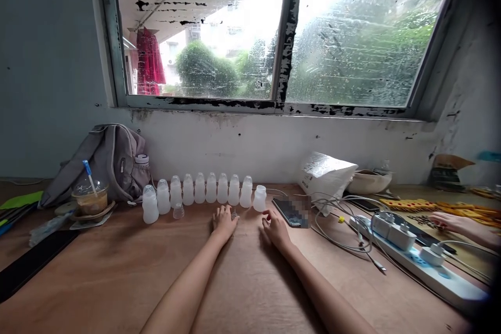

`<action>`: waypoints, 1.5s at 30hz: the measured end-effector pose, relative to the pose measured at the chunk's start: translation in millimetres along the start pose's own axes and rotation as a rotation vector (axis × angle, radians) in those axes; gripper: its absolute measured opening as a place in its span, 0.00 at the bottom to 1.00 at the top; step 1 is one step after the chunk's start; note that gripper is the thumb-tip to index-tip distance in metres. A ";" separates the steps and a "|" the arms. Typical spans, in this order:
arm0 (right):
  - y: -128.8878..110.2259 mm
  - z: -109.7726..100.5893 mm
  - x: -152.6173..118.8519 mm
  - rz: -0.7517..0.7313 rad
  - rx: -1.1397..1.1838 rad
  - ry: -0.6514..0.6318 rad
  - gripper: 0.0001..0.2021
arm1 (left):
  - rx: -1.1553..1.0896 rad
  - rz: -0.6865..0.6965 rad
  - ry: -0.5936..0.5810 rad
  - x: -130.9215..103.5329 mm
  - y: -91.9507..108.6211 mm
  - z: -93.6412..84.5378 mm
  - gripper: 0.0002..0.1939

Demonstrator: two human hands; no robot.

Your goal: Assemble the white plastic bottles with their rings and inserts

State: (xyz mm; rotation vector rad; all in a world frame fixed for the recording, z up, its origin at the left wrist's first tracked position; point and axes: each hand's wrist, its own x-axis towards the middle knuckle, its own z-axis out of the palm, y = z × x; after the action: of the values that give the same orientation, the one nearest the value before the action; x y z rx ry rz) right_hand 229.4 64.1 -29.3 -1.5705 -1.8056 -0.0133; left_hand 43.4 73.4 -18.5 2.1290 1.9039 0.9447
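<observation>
A curved row of several frosted baby bottles (211,188) with clear domed caps stands upright on the wooden table. At its right end, one bottle (259,199) has no cap. A loose clear cap (178,211) sits in front of the left part of the row. My left hand (224,223) rests palm down with its fingers apart, its fingertips just in front of the bottles. Beside its thumb and index finger is a small clear piece (235,214), too faint to name. My right hand (276,228) lies nearest the uncapped bottle, its fingers loosely bent and holding nothing visible.
A phone (287,211), tangled cables (332,229) and a power strip (422,261) lie to the right. Another person's hand (457,224) is at far right. A white bag (329,169) stands behind. On the left are an iced drink (91,199) and a grey backpack (113,162).
</observation>
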 end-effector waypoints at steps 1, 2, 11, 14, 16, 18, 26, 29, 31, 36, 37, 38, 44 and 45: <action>-0.4 -1.5 -0.2 0.034 -0.021 -0.014 0.11 | -0.001 -0.002 -0.003 2.5 1.6 0.5 0.12; -1.4 -3.5 -0.1 0.061 -0.045 -0.026 0.11 | -0.004 0.003 -0.003 3.8 2.1 -0.1 0.10; -4.2 -15.3 2.3 0.229 -0.255 -0.129 0.13 | -0.001 0.184 0.031 -33.2 -16.5 -45.7 0.08; -0.4 -13.7 2.3 0.245 -0.281 -0.142 0.12 | -0.006 0.207 0.007 -48.4 -26.7 -54.8 0.08; -0.3 -11.8 1.5 0.190 -0.228 -0.112 0.11 | -0.032 0.203 -0.030 -53.6 -34.2 -55.1 0.08; -5.9 -9.0 -0.6 0.058 -0.097 -0.063 0.08 | -0.076 0.193 -0.077 -54.6 -40.9 -52.9 0.09; -81.8 19.4 -23.6 -0.272 0.436 0.049 0.09 | -0.349 0.072 0.110 -44.0 -57.3 -47.1 0.13; -97.4 33.9 -31.4 -0.277 0.469 0.025 0.12 | -0.389 0.052 0.165 -43.5 -58.5 -48.2 0.12; -98.4 41.2 -34.1 -0.278 0.467 -0.023 0.13 | -0.397 0.062 0.180 -44.6 -56.4 -49.4 0.11; -92.3 46.2 -36.0 -0.268 0.440 -0.153 0.17 | -0.367 0.132 0.155 -48.2 -48.2 -50.6 0.10; -92.0 45.9 -36.1 -0.271 0.430 -0.164 0.17 | -0.354 0.138 0.141 -48.6 -47.3 -50.3 0.10; -92.1 45.7 -36.2 -0.277 0.421 -0.170 0.17 | -0.338 0.141 0.125 -48.9 -46.8 -49.8 0.10; -93.0 49.7 -35.3 -0.312 0.379 -0.143 0.13 | -0.243 0.154 0.025 -48.3 -45.1 -46.9 0.07; -92.8 50.5 -35.2 -0.318 0.371 -0.134 0.12 | -0.239 0.153 0.020 -48.1 -44.3 -46.9 0.06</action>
State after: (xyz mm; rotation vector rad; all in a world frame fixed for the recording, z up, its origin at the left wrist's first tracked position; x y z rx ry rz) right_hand 123.3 33.4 -43.8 -1.0388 -2.0098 0.2680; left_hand -19.2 22.9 -20.1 2.1512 1.5626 1.1609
